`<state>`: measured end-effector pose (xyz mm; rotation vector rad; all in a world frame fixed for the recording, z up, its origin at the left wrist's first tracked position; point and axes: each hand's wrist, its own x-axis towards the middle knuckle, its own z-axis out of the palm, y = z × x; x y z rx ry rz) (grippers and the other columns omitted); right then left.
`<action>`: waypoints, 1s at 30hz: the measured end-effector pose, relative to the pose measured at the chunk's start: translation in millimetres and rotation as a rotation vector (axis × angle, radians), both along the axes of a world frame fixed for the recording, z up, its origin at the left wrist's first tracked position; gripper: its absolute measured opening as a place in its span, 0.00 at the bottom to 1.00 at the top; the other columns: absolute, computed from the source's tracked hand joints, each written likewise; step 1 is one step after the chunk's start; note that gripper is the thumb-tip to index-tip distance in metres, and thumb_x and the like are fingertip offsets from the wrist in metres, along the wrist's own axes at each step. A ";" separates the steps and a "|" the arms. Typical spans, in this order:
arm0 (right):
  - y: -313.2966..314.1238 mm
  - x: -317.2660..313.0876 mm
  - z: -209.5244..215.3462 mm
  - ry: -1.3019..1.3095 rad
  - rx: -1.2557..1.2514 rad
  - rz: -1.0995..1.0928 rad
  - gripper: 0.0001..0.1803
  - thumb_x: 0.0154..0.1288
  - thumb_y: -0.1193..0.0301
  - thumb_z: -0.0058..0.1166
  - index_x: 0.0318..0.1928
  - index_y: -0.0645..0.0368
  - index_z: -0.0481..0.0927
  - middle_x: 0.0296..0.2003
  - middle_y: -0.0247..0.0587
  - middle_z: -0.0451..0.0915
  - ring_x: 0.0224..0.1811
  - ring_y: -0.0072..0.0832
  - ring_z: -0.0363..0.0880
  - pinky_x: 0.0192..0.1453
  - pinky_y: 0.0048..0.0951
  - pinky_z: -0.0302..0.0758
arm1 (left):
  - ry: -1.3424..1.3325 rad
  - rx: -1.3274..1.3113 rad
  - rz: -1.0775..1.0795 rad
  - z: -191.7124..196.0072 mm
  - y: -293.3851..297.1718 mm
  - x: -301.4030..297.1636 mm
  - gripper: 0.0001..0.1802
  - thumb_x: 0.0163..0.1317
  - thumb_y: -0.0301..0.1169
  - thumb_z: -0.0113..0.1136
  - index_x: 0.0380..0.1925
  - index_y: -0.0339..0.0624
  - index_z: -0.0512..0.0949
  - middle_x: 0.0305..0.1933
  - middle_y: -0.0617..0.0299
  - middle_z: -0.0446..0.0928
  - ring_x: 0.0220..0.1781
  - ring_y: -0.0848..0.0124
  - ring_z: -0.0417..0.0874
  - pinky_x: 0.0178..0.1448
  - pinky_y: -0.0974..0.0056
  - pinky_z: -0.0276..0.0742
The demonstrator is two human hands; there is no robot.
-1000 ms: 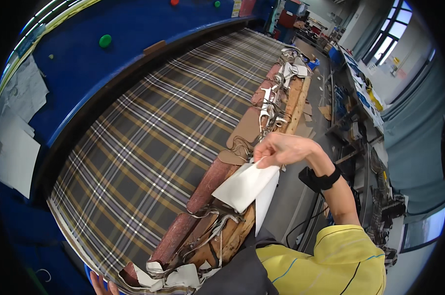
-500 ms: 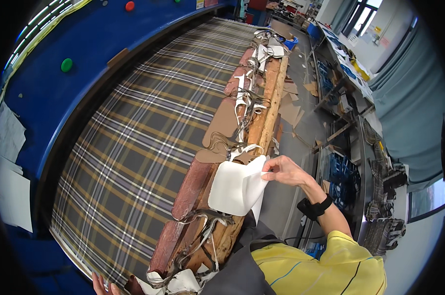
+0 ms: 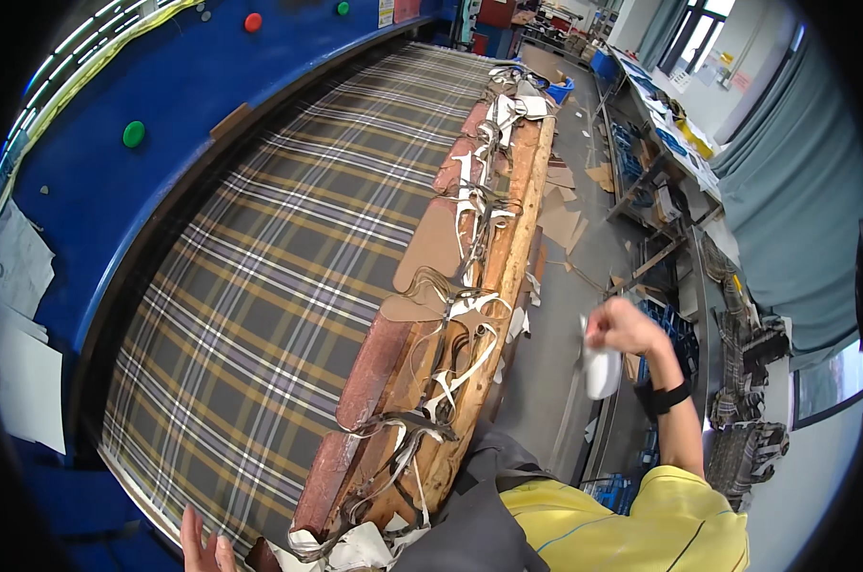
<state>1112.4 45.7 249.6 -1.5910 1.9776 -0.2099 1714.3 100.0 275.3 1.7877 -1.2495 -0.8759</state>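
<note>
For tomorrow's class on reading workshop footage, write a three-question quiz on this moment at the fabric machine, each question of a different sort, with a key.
1. True or false: the right hand is pressed flat on the plaid fabric.
2. Which hand holds the white sheet? A. left hand B. right hand C. neither
3. Fill in: strips of pale scrap lie tangled along the long ____ board beside the fabric.

Key
1. False. It is raised off to the side of the board, over the floor, away from the fabric.
2. B. The left hand shows only at the bottom edge, by the near end of the fabric, holding nothing visible.
3. Wooden.
</note>
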 end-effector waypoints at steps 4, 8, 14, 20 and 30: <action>-70.9 73.4 88.3 -0.138 -0.128 0.320 0.12 0.55 0.69 0.68 0.32 0.65 0.81 0.24 0.36 0.79 0.29 0.20 0.74 0.36 0.28 0.70 | -0.006 0.097 -0.155 27.2 -32.0 -22.2 0.28 0.68 0.23 0.58 0.68 0.34 0.65 0.69 0.49 0.68 0.66 0.65 0.72 0.68 0.64 0.67; -125.6 184.0 131.2 -0.501 -0.171 0.807 0.13 0.62 0.67 0.61 0.31 0.65 0.77 0.22 0.37 0.73 0.26 0.23 0.69 0.31 0.28 0.66 | -0.011 -0.007 -0.319 43.2 -56.6 -38.2 0.31 0.64 0.32 0.60 0.67 0.36 0.66 0.68 0.51 0.69 0.70 0.57 0.69 0.69 0.55 0.67; -153.7 299.2 156.0 -0.522 -0.115 1.306 0.09 0.64 0.70 0.56 0.33 0.65 0.76 0.21 0.44 0.73 0.24 0.36 0.73 0.31 0.35 0.68 | 0.289 -0.104 -0.343 49.7 -95.1 -46.9 0.32 0.76 0.46 0.45 0.69 0.34 0.62 0.65 0.54 0.72 0.65 0.68 0.71 0.69 0.63 0.65; -166.7 370.5 153.6 -0.539 -0.261 1.468 0.08 0.64 0.71 0.55 0.35 0.65 0.76 0.23 0.53 0.76 0.27 0.49 0.76 0.33 0.41 0.70 | 0.433 -0.074 -0.245 59.6 -56.6 -35.8 0.26 0.75 0.42 0.50 0.61 0.32 0.72 0.53 0.63 0.78 0.54 0.78 0.74 0.61 0.69 0.70; -157.6 390.7 148.6 -0.919 -0.507 1.629 0.04 0.62 0.77 0.56 0.31 0.64 0.75 0.45 0.43 0.81 0.51 0.36 0.77 0.51 0.37 0.76 | 0.197 -0.349 0.279 28.6 -39.3 -12.2 0.14 0.72 0.32 0.53 0.44 0.31 0.80 0.31 0.71 0.77 0.34 0.83 0.71 0.38 0.73 0.70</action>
